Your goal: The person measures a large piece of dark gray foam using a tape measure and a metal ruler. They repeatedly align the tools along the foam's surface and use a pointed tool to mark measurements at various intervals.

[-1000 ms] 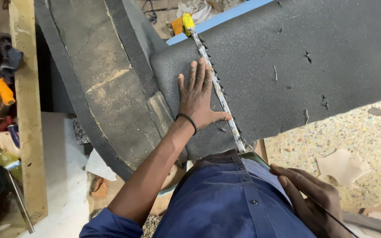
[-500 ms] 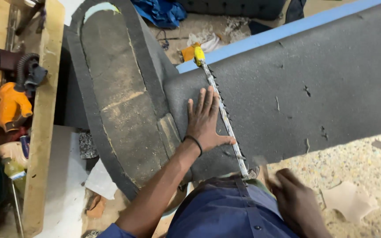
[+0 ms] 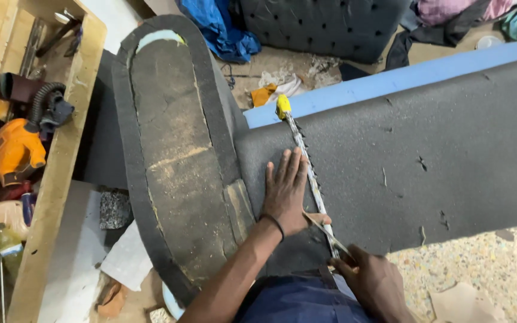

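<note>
A dark grey foam sheet (image 3: 426, 155) lies over a blue pad. My left hand (image 3: 285, 194) is pressed flat on the foam, fingers spread, just left of a long narrow metal strip (image 3: 306, 164) with a yellow far end (image 3: 282, 106). The strip runs from the foam's far edge towards me, along a ragged line in the foam. My right hand (image 3: 372, 287) grips the strip's near end at the foam's front edge. A grey foam-rimmed sofa arm panel (image 3: 178, 155) stands to the left of the sheet.
A wooden shelf unit (image 3: 61, 179) at left holds an orange power tool (image 3: 13, 149) and a hose. Blue cloth (image 3: 219, 27), a dark tufted cushion (image 3: 324, 27) and clothes lie beyond. Foam scraps and paper litter the speckled floor (image 3: 480, 269).
My right hand has come up from beside my leg to the strip's near end. My left hand has stayed flat on the foam. My view has tilted up and left.
</note>
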